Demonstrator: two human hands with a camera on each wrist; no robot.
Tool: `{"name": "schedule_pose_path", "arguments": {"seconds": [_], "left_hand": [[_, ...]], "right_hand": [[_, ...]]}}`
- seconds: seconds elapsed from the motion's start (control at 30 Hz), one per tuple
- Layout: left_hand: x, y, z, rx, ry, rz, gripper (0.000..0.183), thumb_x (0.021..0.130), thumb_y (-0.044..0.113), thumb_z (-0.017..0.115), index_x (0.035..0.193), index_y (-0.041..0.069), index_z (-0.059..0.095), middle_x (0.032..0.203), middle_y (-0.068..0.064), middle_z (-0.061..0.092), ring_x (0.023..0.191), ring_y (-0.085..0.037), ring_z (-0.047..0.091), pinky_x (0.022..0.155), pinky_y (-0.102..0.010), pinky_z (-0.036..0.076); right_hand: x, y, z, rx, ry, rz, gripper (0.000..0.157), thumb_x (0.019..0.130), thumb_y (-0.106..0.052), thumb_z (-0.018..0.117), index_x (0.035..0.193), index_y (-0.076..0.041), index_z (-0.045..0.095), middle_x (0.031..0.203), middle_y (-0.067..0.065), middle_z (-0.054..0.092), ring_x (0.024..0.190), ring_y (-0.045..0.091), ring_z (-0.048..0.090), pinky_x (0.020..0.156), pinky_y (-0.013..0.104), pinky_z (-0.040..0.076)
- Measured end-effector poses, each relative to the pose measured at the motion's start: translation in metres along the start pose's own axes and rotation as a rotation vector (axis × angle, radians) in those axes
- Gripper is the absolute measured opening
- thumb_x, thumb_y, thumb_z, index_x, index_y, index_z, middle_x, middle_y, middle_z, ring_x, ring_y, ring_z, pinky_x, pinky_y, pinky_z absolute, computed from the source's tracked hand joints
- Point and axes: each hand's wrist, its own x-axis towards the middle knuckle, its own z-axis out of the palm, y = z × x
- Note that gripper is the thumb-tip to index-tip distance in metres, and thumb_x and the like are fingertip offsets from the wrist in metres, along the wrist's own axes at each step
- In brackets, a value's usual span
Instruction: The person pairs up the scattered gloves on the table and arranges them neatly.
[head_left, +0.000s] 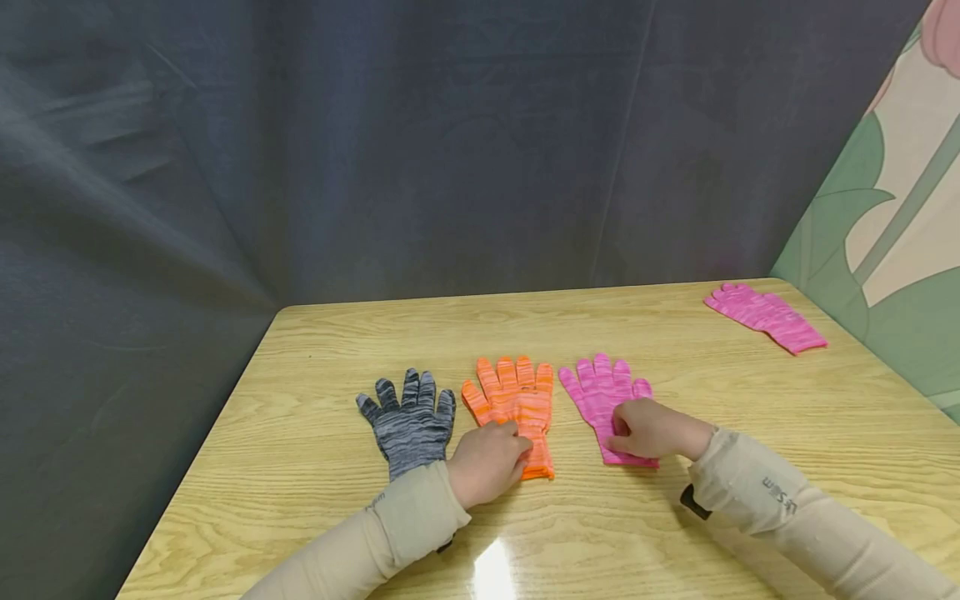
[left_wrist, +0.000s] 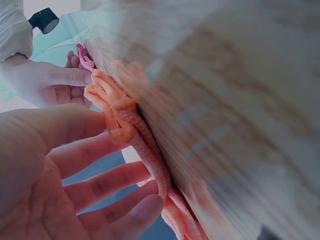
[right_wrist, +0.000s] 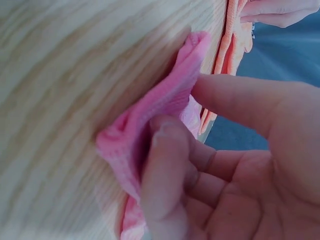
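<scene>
An orange striped knit glove (head_left: 534, 408) lies on the table, fingers pointing away. My left hand (head_left: 489, 462) is at its cuff, where thumb and index finger pinch the puckered knit (left_wrist: 122, 112); the other fingers lie loosely along the glove. To the right is a pink knit glove (head_left: 600, 392), laid the same way. My right hand (head_left: 656, 429) pinches near its cuff (right_wrist: 160, 102) with thumb and curled index finger, and the cuff bunches up. A grey-and-black knit glove (head_left: 411, 427) lies left of the orange one, its cuff partly hidden by my left sleeve.
Another pink glove (head_left: 768, 317) lies at the far right corner of the wooden table (head_left: 337, 333). A dark cloth (head_left: 450, 150) hangs behind and on the left. On the right stands a panel with a leaf and flower pattern (head_left: 892, 242).
</scene>
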Motion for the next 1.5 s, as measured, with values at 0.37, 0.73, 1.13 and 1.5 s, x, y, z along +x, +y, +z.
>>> {"name": "schedule_pose_path", "arguments": {"seconds": [0.37,0.73,1.13,1.5], "left_hand": [[0.0007,-0.0008,0.0008,-0.002,0.004,0.005,0.011,0.088,0.027,0.064,0.095,0.023,0.07,0.083,0.004,0.061,0.069,-0.011,0.059,0.051,-0.021,0.044],[0.0006,-0.0007,0.0002,-0.002,0.006,0.005,0.011,0.088,0.027,0.064,0.096,0.022,0.071,0.083,0.004,0.062,0.069,-0.011,0.059,0.05,-0.021,0.044],[0.0008,-0.0007,-0.0002,-0.002,0.0,0.004,0.013,0.088,0.027,0.064,0.098,0.022,0.071,0.085,0.003,0.063,0.071,-0.012,0.059,0.051,-0.022,0.045],[0.0009,-0.0005,0.0,-0.007,-0.006,0.001,0.012,0.088,0.027,0.064,0.098,0.022,0.07,0.085,0.004,0.062,0.071,-0.012,0.059,0.051,-0.021,0.045]], "right_hand": [[0.0011,0.0028,0.0002,0.022,0.01,0.004,0.032,0.084,-0.02,0.066,0.062,-0.012,0.046,0.055,-0.007,0.038,0.049,0.005,0.036,0.051,0.019,0.03],[0.0019,0.001,-0.0006,0.008,-0.006,0.038,0.03,0.084,-0.022,0.066,0.063,-0.011,0.048,0.055,-0.006,0.041,0.049,0.006,0.039,0.051,0.02,0.032],[0.0018,0.0021,0.001,0.014,0.008,0.019,0.033,0.085,-0.022,0.066,0.062,-0.012,0.045,0.054,-0.007,0.038,0.048,0.005,0.037,0.05,0.019,0.031],[0.0015,0.003,0.0008,-0.005,0.021,-0.011,0.032,0.085,-0.023,0.066,0.063,-0.012,0.046,0.056,-0.007,0.039,0.05,0.005,0.035,0.05,0.019,0.029]]}}
